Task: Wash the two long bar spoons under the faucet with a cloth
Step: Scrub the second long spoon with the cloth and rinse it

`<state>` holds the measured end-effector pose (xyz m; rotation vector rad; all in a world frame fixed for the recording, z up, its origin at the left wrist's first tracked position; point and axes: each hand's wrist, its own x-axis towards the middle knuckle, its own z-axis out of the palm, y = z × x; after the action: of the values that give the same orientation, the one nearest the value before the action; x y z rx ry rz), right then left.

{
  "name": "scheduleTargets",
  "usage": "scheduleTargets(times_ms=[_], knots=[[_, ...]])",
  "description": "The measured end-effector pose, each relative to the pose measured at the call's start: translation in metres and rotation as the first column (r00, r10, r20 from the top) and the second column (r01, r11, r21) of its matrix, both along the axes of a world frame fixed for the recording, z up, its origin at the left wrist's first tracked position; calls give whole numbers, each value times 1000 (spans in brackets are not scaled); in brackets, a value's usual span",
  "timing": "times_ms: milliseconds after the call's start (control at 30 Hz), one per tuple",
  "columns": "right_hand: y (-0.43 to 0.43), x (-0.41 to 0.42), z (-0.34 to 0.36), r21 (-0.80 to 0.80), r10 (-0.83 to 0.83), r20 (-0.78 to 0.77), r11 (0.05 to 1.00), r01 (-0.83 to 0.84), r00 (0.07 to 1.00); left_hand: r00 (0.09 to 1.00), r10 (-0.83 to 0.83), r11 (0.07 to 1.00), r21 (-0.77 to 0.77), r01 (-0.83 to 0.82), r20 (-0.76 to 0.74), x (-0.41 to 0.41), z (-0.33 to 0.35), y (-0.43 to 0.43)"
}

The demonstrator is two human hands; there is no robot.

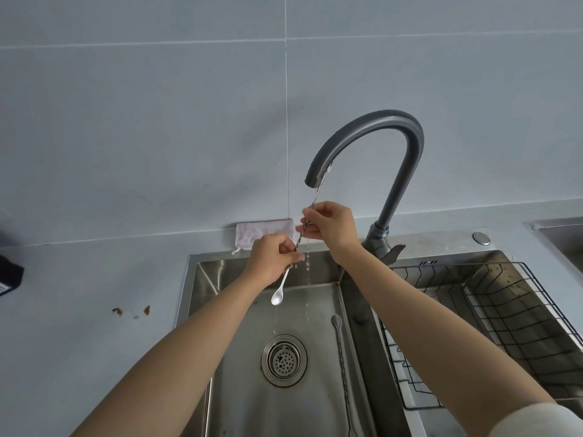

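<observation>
Spoon (291, 263), below faucet (372, 134): my left fingers (291, 252) and right fingers (310, 220) pinch it; cloth (262, 231) behind, worth fetching.

Head view: looks forward-down, close above sink (202, 266), facing wall.

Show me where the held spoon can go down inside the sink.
Free: the basin floor left of the drain strainer, toward the sink's left wall. Crowded: the right strip, where the second bar spoon lies along the divider. The held bar spoon hangs above the middle.
</observation>
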<state>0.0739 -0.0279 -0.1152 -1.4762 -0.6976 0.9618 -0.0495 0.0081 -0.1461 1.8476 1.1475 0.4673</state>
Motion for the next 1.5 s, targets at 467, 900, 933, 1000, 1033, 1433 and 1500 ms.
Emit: scheduleTargets(times_ms=[467, 900, 933, 1000, 1033, 1433, 1500], knots=[[-1, -2, -4, -20, -36, -192, 999, 33, 981, 990, -18, 995, 96, 31, -138, -16, -7, -13], [5, -7, -16, 0, -47, -441, 999, 53, 896, 943, 54, 951, 304, 51, -328, -50, -2, 2], [4, -7, -17, 14, -50, -458, 998, 64, 888, 935, 56, 947, 315, 61, -350, -53, -2, 3], [5, -5, -17, 31, -49, -490, 997, 74, 871, 921, 66, 937, 341, 75, -383, -59, 1, 4], [5, -5, -17, 32, -49, -506, 997, 76, 861, 916, 74, 932, 354, 77, -394, -62, 2, 5], [11, -9, -22, 56, -57, -568, 993, 108, 821, 881, 103, 884, 449, 132, -461, -82, 17, 16], [11, -7, -23, 54, -76, -578, 990, 130, 812, 881, 103, 879, 457, 136, -461, -84, 18, 16]])
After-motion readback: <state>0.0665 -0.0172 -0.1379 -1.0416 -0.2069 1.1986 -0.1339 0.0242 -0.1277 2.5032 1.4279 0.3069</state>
